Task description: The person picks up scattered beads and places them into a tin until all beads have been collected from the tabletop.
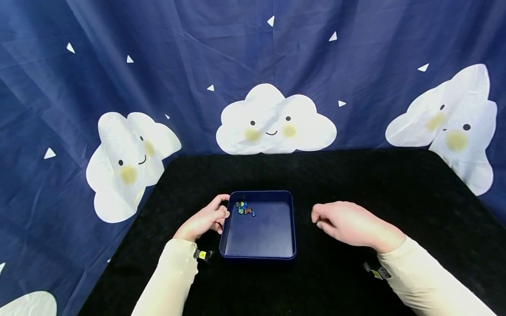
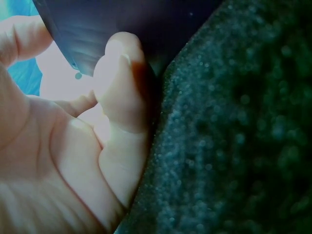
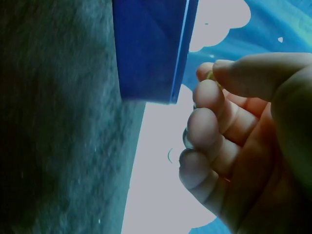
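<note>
My left hand (image 1: 205, 218) holds the left side of a square, dark blue tray (image 1: 262, 237), its fingers at the side wall and rim. In the left wrist view, a curled finger (image 2: 123, 80) presses against the tray's outer wall. Several small coloured glass marbles (image 1: 246, 211) lie together in the tray's far left part. Off to the right of the tray, my right hand (image 1: 349, 223) is raised with its fingers curled. In the right wrist view its thumb and index finger pinch a small yellowish marble (image 3: 210, 76), mostly hidden by the fingertips.
A black cloth-covered table (image 1: 332, 281) lies under the tray. Behind it hangs a dark blue curtain (image 1: 178, 66) with white smiling clouds (image 1: 272, 105) and small white triangles. A small dark camera (image 1: 203, 255) is worn at the left wrist, another (image 1: 377, 271) at the right.
</note>
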`<state>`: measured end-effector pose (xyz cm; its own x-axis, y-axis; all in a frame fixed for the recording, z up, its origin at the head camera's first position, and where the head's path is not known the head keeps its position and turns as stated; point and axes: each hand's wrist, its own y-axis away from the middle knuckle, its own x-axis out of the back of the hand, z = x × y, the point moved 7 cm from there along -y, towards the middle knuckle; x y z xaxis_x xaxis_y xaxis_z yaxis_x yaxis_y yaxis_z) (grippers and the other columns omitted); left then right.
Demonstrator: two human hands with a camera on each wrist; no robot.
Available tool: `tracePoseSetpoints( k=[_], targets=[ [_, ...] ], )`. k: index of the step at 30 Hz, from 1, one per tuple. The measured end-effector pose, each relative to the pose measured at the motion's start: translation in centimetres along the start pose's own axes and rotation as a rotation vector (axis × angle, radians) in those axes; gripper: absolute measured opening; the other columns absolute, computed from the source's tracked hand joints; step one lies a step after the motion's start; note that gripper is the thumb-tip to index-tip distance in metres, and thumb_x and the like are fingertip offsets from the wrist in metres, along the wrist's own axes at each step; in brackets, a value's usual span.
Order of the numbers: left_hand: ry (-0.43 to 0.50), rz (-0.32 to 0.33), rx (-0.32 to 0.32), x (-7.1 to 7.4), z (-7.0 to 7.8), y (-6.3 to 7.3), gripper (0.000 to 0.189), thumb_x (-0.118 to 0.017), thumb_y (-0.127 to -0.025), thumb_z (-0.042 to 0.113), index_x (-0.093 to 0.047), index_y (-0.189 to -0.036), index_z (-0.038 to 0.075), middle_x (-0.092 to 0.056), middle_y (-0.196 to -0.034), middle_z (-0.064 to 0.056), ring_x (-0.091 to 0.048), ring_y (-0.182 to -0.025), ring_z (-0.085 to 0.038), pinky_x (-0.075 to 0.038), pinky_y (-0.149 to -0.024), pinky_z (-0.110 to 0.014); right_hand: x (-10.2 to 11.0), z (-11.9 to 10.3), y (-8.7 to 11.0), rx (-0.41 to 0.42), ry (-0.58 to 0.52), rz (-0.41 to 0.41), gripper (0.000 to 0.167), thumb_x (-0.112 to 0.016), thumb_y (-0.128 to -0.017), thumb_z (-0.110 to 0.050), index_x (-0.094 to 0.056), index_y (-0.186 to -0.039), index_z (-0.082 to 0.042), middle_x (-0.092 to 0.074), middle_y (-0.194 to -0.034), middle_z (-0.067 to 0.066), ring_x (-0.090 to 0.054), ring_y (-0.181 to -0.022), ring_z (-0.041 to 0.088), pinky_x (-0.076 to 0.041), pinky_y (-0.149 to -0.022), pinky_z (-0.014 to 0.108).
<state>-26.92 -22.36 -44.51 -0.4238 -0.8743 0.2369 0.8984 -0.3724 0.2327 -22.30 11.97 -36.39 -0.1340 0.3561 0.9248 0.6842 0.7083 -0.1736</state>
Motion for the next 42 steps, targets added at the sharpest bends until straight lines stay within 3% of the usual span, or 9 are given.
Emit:
tracePoseSetpoints(
  k=[9,14,20,24,27,31,35,38,42],
  targets=[
    [-0.003,0.004,-0.003,0.5,-0.1,-0.2,0.054,-0.054,-0.096,0.013,-0.033,-0.146,0.015,-0.05,-0.094,-0.011,-0.054,-0.068,-0.021,-0.053,-0.058,-0.03,-1.3,-1.8,-1.9,0.06,0.007,0.039,0.017,-0.065,-0.096,-0.009,-0.064,-0.097,-0.027,-0.061,-0.089,-0.021,-0.055,-0.076,-0.001,-0.053,-0.072,0.032],
    [0.007,0.007,0.007,1.0,-0.8,0.9,0.055,-0.053,-0.096,0.011,-0.032,-0.147,0.015,-0.05,-0.094,-0.011,-0.054,-0.068,-0.021,-0.053,-0.057,-0.03,-3.4,-2.5,-2.6,0.071,-0.041,0.017,0.017,-0.065,-0.095,-0.009,-0.064,-0.097,-0.025,-0.062,-0.091,-0.02,-0.057,-0.077,0.0,-0.053,-0.072,0.032],
    [0.033,0.042,-0.001,2.1,-1.1,3.0,0.055,-0.051,-0.093,0.008,-0.035,-0.146,0.013,-0.05,-0.094,-0.01,-0.054,-0.067,-0.02,-0.052,-0.056,-0.029,-5.3,-2.6,-3.4,0.083,-0.096,-0.022,0.016,-0.063,-0.093,-0.009,-0.064,-0.096,-0.025,-0.06,-0.088,-0.02,-0.055,-0.076,0.001,-0.052,-0.074,0.031],
    [0.051,0.062,-0.015,2.6,-1.1,4.2,0.054,-0.052,-0.093,0.007,-0.037,-0.145,0.012,-0.05,-0.09,-0.009,-0.053,-0.064,-0.02,-0.052,-0.055,-0.03,-4.8,-2.6,-3.7,0.075,-0.122,-0.029,0.017,-0.06,-0.093,-0.009,-0.063,-0.097,-0.025,-0.059,-0.089,-0.02,-0.055,-0.076,0.001,-0.052,-0.075,0.031],
    [0.034,0.041,-0.024,2.7,-0.8,4.8,0.051,-0.053,-0.099,0.009,-0.034,-0.146,0.009,-0.05,-0.089,-0.008,-0.053,-0.063,-0.018,-0.053,-0.056,-0.03,-4.1,-3.5,-3.8,0.076,-0.153,-0.009,0.018,-0.061,-0.093,-0.009,-0.062,-0.094,-0.027,-0.058,-0.085,-0.021,-0.054,-0.074,0.001,-0.05,-0.072,0.029],
    [-0.002,0.03,-0.047,2.7,-0.1,4.8,0.046,-0.052,-0.104,0.013,-0.034,-0.145,0.008,-0.048,-0.091,-0.008,-0.051,-0.067,-0.018,-0.052,-0.056,-0.03,-2.9,-6.2,-4.6,0.113,-0.179,0.042,0.014,-0.067,-0.092,-0.014,-0.062,-0.093,-0.027,-0.052,-0.075,-0.021,-0.052,-0.068,0.0,-0.048,-0.067,0.026],
    [-0.005,0.036,-0.033,2.4,-0.1,4.5,0.047,-0.053,-0.101,0.01,-0.034,-0.145,0.009,-0.045,-0.091,-0.008,-0.051,-0.069,-0.019,-0.051,-0.056,-0.03,-2.1,-8.4,-5.6,0.132,-0.123,0.075,0.016,-0.069,-0.092,-0.017,-0.064,-0.106,-0.024,-0.051,-0.077,-0.021,-0.051,-0.07,-0.001,-0.048,-0.068,0.024],
    [0.001,0.032,-0.013,2.1,-0.5,4.3,0.051,-0.054,-0.099,0.008,-0.034,-0.145,0.011,-0.042,-0.088,-0.005,-0.051,-0.07,-0.021,-0.051,-0.056,-0.03,-1.3,-7.3,-4.8,0.1,-0.074,0.101,0.02,-0.07,-0.091,-0.016,-0.065,-0.108,-0.024,-0.052,-0.08,-0.021,-0.051,-0.07,-0.001,-0.049,-0.068,0.026],
    [0.004,0.045,0.001,2.2,-0.8,4.4,0.053,-0.057,-0.097,0.008,-0.035,-0.145,0.014,-0.041,-0.088,-0.004,-0.052,-0.071,-0.02,-0.051,-0.056,-0.03,0.1,-4.1,-2.2,0.039,-0.042,0.126,0.02,-0.072,-0.089,-0.014,-0.064,-0.101,-0.028,-0.05,-0.077,-0.022,-0.05,-0.069,-0.002,-0.048,-0.068,0.028]
  ],
)
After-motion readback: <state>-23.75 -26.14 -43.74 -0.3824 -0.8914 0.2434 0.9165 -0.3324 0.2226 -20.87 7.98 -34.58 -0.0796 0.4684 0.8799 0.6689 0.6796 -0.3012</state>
